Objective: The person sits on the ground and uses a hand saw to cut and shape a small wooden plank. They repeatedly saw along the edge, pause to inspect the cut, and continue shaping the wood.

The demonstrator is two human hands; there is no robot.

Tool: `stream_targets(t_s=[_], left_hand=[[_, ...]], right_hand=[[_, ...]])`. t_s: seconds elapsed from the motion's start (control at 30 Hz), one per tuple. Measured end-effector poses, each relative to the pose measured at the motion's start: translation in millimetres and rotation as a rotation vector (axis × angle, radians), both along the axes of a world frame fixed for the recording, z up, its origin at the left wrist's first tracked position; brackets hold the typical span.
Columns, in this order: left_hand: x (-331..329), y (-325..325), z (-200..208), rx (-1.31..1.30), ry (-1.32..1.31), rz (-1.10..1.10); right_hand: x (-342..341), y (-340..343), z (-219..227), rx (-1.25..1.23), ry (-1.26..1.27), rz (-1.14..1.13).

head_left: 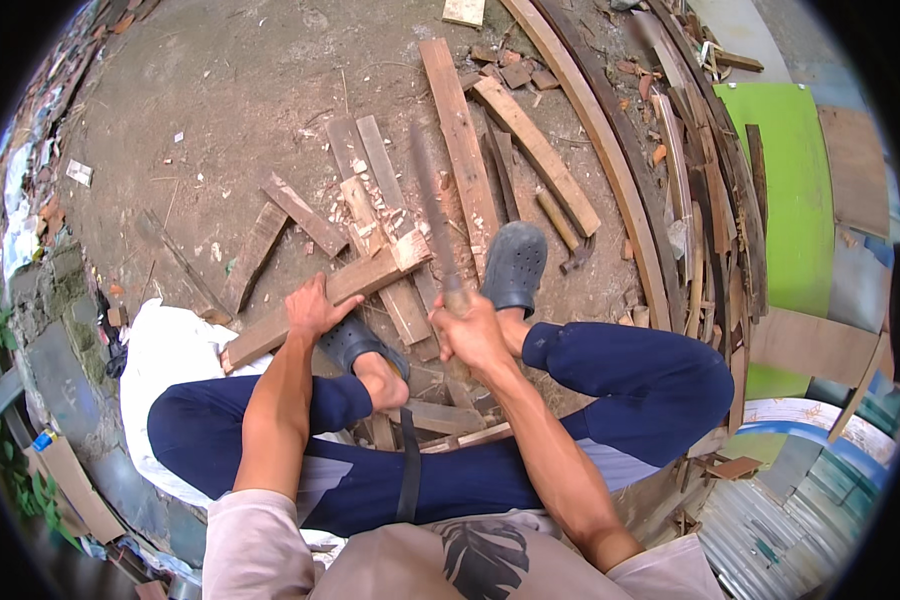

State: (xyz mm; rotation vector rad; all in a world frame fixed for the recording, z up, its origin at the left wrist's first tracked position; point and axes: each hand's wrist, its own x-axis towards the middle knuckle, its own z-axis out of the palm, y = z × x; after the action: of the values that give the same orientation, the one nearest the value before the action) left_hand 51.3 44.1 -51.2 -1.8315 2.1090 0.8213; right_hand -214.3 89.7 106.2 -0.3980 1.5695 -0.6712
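Note:
My left hand [317, 307] grips a short wooden beam [370, 272] that slants across other boards, its far end freshly cut and pale. My right hand [470, 328] is closed round the handle of a machete [433, 210], whose long, dull, slightly blurred blade points away from me. The blade stands just right of the beam's cut end, apart from it. Under the beam lies a notched board [398, 300] with wood chips around it. My feet in dark clogs [515, 265] flank the work.
A hammer [558, 222] lies right of my right foot. Several planks [460, 140] and offcuts [255, 255] are scattered on the dirt ground. Long timbers [610, 150] and a wood pile edge the right side, by a green panel [785, 170]. White sacking [170, 350] lies at the left.

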Motion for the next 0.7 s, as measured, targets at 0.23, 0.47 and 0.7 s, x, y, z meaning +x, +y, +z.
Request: stream_targets(t_s=[0.23, 0.47, 0.7], left_hand=[[-1.2, 2.4, -4.4, -0.047, 0.003, -0.025], [-1.7, 1.3, -4.0, -0.061, 0.022, -0.001], [-5.2, -2.0, 5.1, 0.006, -0.007, 0.003]], right_hand=[[-0.1, 23.0, -25.2, 0.318, -0.109, 0.093], [5.6, 26.1, -22.1, 0.051, -0.022, -0.12], [-1.3, 14.7, -13.9, 0.037, -0.034, -0.066]])
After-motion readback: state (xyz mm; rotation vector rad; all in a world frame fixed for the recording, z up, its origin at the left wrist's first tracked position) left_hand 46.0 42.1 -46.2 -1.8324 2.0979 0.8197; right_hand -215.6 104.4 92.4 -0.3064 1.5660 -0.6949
